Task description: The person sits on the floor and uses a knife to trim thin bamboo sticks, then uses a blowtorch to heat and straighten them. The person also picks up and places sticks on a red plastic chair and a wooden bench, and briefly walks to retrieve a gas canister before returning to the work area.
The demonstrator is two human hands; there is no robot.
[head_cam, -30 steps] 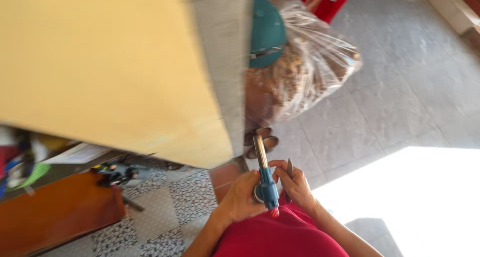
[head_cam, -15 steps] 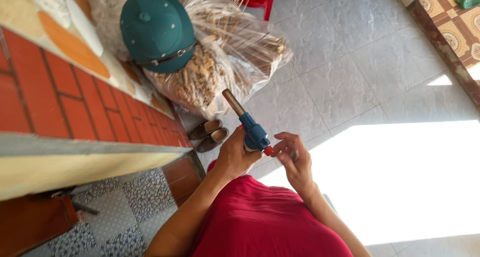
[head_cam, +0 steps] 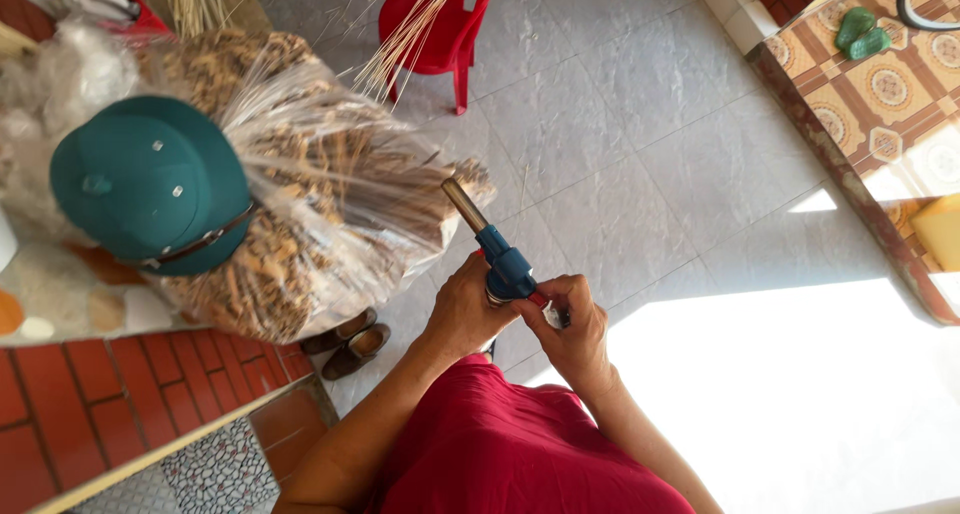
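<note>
1. Gripping a blue torch head at the frame's centre, the left hand wraps its fingers closed around the base of the tool from the 8 o'clock side.
2. Right hand sits at 4 o'clock of the torch; its fingertips are pinched on a small red part at the tool's base, touching the left hand.
3. A metal nozzle extends from the blue body toward 11 o'clock, its tip just in front of the plastic bag; whether they touch cannot be told.
4. Open room: pale grey floor tiles run from 12 to 3 o'clock of the hands, with a bright sunlit patch at 4 o'clock.
5. Edges: a dark tiled border runs diagonally at 2 o'clock, with patterned orange tiling beyond it.
6. A red brick ledge lies at 8 o'clock, with a speckled tile strip below it.
7. Packages: a large clear plastic bag of tan, dry material lies at 10 o'clock, crumpled and glossy.
8. A round green hat with a dark strap rests against the bag's left side.
9. A red plastic chair stands at 12 o'clock, with pale thin sticks across it.
10. A pair of brown shoes lies on the floor at 9 o'clock, near the left forearm.
</note>
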